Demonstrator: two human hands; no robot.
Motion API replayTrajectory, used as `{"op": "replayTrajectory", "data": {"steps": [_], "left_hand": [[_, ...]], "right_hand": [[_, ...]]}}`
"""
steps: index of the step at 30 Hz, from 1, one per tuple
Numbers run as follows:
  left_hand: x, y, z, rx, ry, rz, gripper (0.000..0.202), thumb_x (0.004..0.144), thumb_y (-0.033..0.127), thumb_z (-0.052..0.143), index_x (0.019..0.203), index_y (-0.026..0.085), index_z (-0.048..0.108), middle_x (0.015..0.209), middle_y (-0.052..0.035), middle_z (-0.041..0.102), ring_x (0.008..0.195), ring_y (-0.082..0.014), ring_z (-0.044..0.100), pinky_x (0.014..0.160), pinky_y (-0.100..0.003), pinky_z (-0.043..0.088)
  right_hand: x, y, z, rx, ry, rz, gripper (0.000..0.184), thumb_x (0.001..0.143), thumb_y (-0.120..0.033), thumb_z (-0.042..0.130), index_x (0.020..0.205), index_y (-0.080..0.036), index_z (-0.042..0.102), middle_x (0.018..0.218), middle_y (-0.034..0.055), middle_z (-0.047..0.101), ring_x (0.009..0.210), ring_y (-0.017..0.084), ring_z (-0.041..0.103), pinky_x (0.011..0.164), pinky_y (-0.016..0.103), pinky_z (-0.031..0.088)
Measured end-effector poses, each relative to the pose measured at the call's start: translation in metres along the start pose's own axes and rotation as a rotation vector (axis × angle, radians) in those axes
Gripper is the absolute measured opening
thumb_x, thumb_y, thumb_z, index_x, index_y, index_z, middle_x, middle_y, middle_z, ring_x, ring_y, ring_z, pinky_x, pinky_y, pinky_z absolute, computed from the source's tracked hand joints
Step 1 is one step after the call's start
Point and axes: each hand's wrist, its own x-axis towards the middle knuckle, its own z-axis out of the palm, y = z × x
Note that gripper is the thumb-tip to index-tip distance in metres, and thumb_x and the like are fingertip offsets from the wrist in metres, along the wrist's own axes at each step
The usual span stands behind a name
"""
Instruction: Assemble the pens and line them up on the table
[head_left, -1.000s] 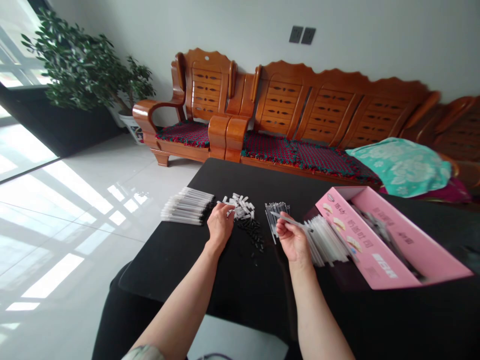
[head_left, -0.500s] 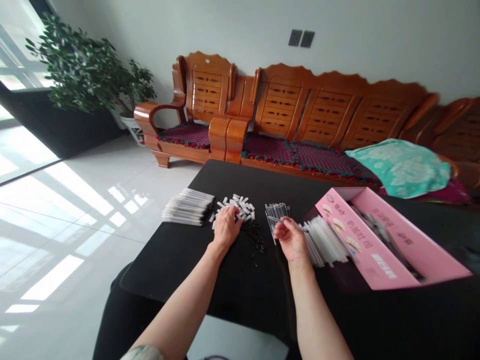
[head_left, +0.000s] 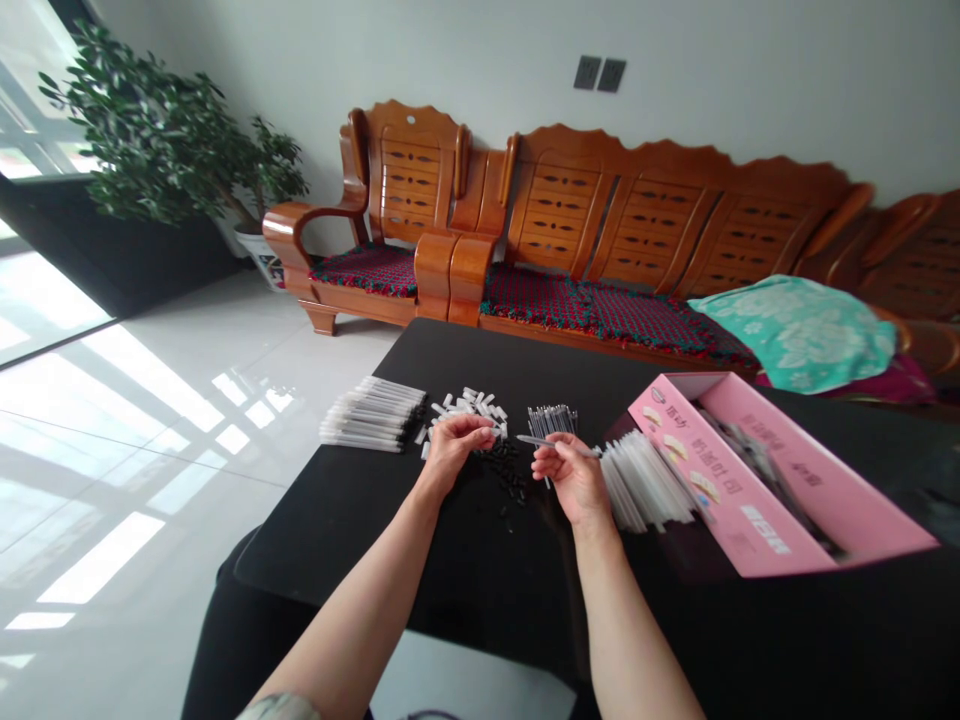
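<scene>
My right hand (head_left: 574, 478) pinches a slim pen (head_left: 540, 441), its point turned left toward my other hand. My left hand (head_left: 455, 445) is closed in a pinch around a small white pen cap (head_left: 495, 432), mostly covered by the fingertips. Beneath and behind that hand lies a pile of white caps (head_left: 471, 400), with small black plugs (head_left: 504, 475) scattered nearer to me. Thin dark refills (head_left: 553, 418) lie bunched behind my right hand. To its right are clear pen barrels (head_left: 649, 482). Capped white pens (head_left: 375, 412) are stacked at the left.
A pink box (head_left: 720, 490) with printed sides stands on the right of the black table (head_left: 337, 540), dark contents inside. Beyond the table is a wooden sofa (head_left: 562, 215) with a turquoise cloth (head_left: 799, 335) on it. A potted plant (head_left: 180, 150) stands at the far left.
My left hand has lifted from the cap pile with a white cap and turned toward the pen. My right hand has shifted slightly left, bringing the pen's point nearer the cap.
</scene>
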Motion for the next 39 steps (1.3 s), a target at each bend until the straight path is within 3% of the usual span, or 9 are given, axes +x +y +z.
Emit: {"op": "replayTrajectory", "data": {"steps": [10,19,24,30,34,39], "left_hand": [[-0.005,-0.006,0.010,0.001,-0.064,-0.059,0.035,0.066,0.038,0.083,0.085,0.010,0.073,0.071,-0.0062,0.072,0.065,-0.0156,0.068,0.067,-0.027,0.058],[-0.006,-0.013,0.012,0.136,-0.164,-0.030,0.041,0.069,0.044,0.079,0.092,0.010,0.073,0.075,-0.0081,0.073,0.066,-0.0177,0.069,0.066,-0.028,0.059],[-0.008,-0.018,0.012,0.370,-0.205,0.081,0.035,0.079,0.043,0.070,0.095,0.012,0.073,0.066,-0.0058,0.069,0.056,-0.0156,0.066,0.056,-0.025,0.054],[-0.018,-0.011,0.024,0.578,-0.201,0.229,0.025,0.088,0.036,0.058,0.089,0.016,0.072,0.074,-0.0037,0.064,0.050,-0.0108,0.061,0.047,-0.021,0.047],[-0.022,-0.013,0.032,0.745,-0.152,0.357,0.019,0.090,0.029,0.056,0.084,0.017,0.070,0.075,-0.0024,0.061,0.054,-0.0099,0.058,0.056,-0.022,0.046],[-0.025,-0.015,0.036,0.951,-0.194,0.503,0.019,0.092,0.025,0.052,0.084,0.017,0.067,0.079,-0.0051,0.060,0.070,-0.0147,0.057,0.065,-0.025,0.045]], "right_hand": [[0.000,0.004,-0.001,-0.056,-0.042,0.019,0.018,0.079,-0.026,0.070,0.092,-0.015,0.066,0.072,0.0063,0.075,0.056,0.020,0.072,0.048,0.027,0.059],[0.000,0.003,0.000,-0.055,-0.028,0.020,0.021,0.078,-0.029,0.072,0.091,-0.014,0.067,0.070,0.0063,0.075,0.054,0.019,0.072,0.047,0.026,0.059],[0.000,0.002,0.001,-0.064,-0.015,0.034,0.024,0.077,-0.032,0.075,0.090,-0.014,0.067,0.069,0.0059,0.075,0.053,0.019,0.071,0.045,0.026,0.059],[0.000,0.003,0.002,-0.055,0.060,0.042,0.027,0.073,-0.035,0.079,0.085,-0.013,0.068,0.065,0.0061,0.074,0.049,0.018,0.070,0.042,0.023,0.057],[0.002,0.005,-0.003,-0.017,0.125,0.079,0.027,0.070,-0.033,0.081,0.081,-0.011,0.070,0.060,0.0065,0.073,0.046,0.018,0.069,0.039,0.021,0.056],[0.004,0.006,-0.008,-0.012,0.174,0.134,0.024,0.069,-0.032,0.082,0.075,-0.012,0.069,0.055,0.0045,0.071,0.042,0.016,0.067,0.034,0.018,0.052]]}}
